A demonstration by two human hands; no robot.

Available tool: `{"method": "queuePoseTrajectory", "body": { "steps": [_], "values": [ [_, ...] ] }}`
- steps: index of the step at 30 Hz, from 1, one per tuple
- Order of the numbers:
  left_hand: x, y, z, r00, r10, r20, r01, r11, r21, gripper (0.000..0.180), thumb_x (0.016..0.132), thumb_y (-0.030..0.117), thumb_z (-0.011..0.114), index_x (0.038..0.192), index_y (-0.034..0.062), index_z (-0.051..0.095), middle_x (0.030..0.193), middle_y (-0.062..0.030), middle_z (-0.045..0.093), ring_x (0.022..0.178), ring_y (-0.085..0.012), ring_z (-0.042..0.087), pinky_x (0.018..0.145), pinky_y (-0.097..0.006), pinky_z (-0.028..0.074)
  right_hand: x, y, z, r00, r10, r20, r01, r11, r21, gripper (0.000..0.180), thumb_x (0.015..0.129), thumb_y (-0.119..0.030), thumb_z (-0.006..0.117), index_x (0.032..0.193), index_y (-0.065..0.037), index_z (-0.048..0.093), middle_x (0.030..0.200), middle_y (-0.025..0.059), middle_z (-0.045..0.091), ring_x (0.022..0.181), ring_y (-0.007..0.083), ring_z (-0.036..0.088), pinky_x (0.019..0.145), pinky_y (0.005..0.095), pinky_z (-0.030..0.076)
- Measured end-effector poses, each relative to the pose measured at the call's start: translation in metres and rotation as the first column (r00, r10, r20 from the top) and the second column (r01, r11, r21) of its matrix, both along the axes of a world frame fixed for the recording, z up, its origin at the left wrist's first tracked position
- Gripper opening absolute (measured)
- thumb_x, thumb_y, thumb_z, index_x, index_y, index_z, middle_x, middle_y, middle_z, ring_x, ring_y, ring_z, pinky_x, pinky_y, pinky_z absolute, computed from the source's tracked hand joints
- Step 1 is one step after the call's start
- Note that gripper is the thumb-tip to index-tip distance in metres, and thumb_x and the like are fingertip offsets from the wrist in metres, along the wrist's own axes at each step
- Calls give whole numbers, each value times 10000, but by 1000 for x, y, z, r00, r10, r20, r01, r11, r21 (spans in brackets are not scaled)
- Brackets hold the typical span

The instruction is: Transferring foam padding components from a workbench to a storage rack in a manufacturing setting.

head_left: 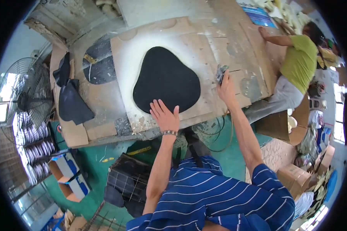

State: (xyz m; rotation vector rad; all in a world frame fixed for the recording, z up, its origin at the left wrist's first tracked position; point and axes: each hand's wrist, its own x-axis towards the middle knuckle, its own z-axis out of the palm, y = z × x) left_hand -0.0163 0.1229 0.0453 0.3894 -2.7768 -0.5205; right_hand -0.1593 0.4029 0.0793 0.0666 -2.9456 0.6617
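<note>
A black rounded-triangular pad (166,81) lies flat on a cardboard sheet (123,65) on the workbench, with a whitish sprayed haze around its outline. My left hand (165,116), a bracelet on its wrist, is open with its fingers spread over the pad's near edge. To the right of the pad, my right hand (226,90) is closed around a small grey spray gun (221,73), partly hidden by the fingers. A thin hose (231,134) hangs below that forearm, past the bench's front edge.
Black fabric pieces (74,102) lie at the bench's left end, near a standing fan (23,98). A wire basket (129,177) with dark pieces stands below the bench. At right, a co-worker in a green shirt (301,57) leans on the bench beside a cardboard box (277,125).
</note>
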Motion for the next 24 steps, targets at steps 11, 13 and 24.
{"method": "queuePoseTrajectory", "body": {
  "steps": [11,13,24],
  "values": [
    [-13,2,-94,795,365,485,10,791,-611,1022,1033,644,487,1616,-151,217,1707,-385,116,1606,-528,70,1317,-571,69,36,-187,-20,569,811,-139,-807,518,-282,564,860,-231,732,1370,-13,632,1532,212,529,1460,392,477,1216,522,386],
    [-11,11,-115,757,423,498,8,756,-654,986,1036,603,500,1619,-142,221,1708,-381,120,1605,-532,72,1317,-569,79,20,-213,-35,395,896,-204,-896,326,-302,554,869,-256,727,1367,-28,645,1551,205,526,1476,375,470,1223,513,383],
    [-58,19,-59,864,176,472,-175,983,-45,1163,1006,743,456,1611,-187,109,1703,-411,10,1595,-567,-2,1301,-612,52,-246,-205,-86,848,374,-376,-322,926,196,581,974,-308,672,1437,21,550,1491,280,533,1420,457,469,1186,538,380]
  ]
}}
